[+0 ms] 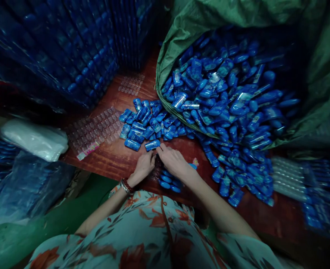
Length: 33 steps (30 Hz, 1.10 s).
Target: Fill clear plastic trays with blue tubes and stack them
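Note:
In the head view, my right hand (171, 160) reaches in from the right, its fingertips bent at the right end of a small blue labelled piece (152, 145). Close beside it, my left hand (144, 166) has its fingers curled inward; anything inside them is hidden. Partly under my hands lies a clear moulded tray (155, 172), its near part filled with smooth blue pieces (165, 179). Just beyond my fingers, more blue labelled pieces (138, 127) are heaped loosely on the reddish-brown table (106, 158).
A large green sack (165, 48) lies open at the back right, full of blue pieces that spill out beside my right arm. Clear moulded sheets (96, 129) lie at the left. Tall stacks of filled blue trays (81, 56) stand behind them. A white plastic bundle (34, 140) sits far left.

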Motion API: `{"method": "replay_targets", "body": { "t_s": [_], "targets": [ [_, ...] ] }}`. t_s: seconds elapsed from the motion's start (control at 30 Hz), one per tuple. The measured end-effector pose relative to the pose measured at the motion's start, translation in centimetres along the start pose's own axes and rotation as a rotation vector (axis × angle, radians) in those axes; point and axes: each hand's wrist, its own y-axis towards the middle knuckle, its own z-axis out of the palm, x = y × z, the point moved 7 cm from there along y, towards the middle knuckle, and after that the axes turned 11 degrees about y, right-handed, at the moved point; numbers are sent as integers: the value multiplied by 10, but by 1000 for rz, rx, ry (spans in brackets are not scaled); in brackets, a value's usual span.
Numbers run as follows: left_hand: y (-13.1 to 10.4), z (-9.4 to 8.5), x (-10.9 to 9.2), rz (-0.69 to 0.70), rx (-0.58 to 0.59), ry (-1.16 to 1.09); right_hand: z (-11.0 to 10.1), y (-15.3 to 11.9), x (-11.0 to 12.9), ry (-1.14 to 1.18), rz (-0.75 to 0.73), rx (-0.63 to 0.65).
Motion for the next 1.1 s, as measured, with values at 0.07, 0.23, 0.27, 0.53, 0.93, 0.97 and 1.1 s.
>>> {"method": "replay_targets", "body": {
  "t_s": [0.07, 0.23, 0.27, 0.53, 0.93, 0.97, 1.1],
  "targets": [
    [1, -1, 2, -6, -10, -7, 2, 0, 4, 6, -11, -16],
    [2, -6, 7, -25, -96, 16, -2, 7, -2, 135, -31, -85],
    [1, -9, 7, -17, -123, 16, -5, 8, -5, 170, -44, -121],
    [-1, -54, 6, 91, -385, 232, -14, -49, -84, 418, 213, -614],
    [8, -49, 1, 224, -186, 557, 65, -122, -157, 25, 672, -445],
    [2, -50, 6, 212, -208, 526, 69, -125, -151, 42, 644, -472],
    [-18, -54, 24, 136, -303, 445, 83, -136, -144, 126, 629, -584]
  ]
}}
